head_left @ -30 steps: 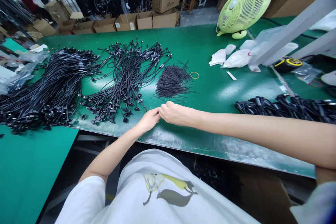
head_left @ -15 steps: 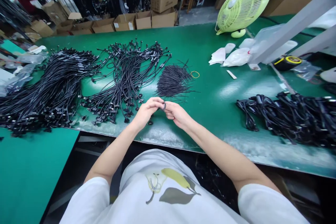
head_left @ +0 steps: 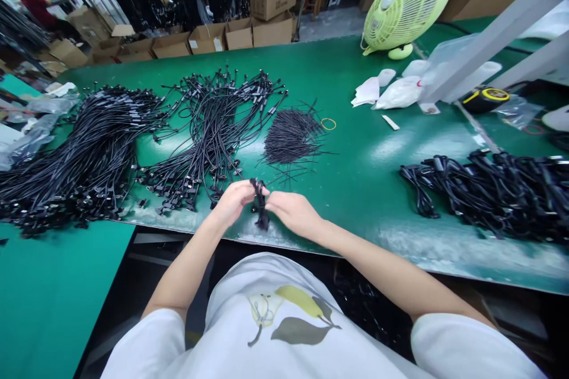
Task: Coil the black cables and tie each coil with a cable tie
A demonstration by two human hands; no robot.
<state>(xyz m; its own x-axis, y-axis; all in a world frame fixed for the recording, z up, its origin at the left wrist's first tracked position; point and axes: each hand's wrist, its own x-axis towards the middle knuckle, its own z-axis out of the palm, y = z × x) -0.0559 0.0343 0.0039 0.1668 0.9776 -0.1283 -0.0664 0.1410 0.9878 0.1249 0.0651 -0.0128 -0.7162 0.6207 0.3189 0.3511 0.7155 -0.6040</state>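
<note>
A folded black cable (head_left: 261,207) is held upright above the front edge of the green table. My left hand (head_left: 233,202) is closed on its upper left side, thumb and fingers pinching it. From the right, my right hand (head_left: 293,212) reaches in with its fingers pressed together, the tips against the bundle. What those tips pinch, if anything, is too small to make out. Just beyond the hands lies a pile of short, thin black ties (head_left: 291,136). Loose black cables (head_left: 217,124) with plugs at their ends spread out to the left of it.
A larger heap of straight cables (head_left: 98,142) covers the far left. Folded, bundled cables (head_left: 484,192) lie at the right. A yellow rubber band (head_left: 328,124), a tape measure (head_left: 484,99) and a green fan (head_left: 409,6) are farther back. Another person (head_left: 33,6) is in the background.
Both hands have come down and nearer to my body, and slightly left. The folded cable, mostly hidden behind the fingers before, now shows upright between them.
</note>
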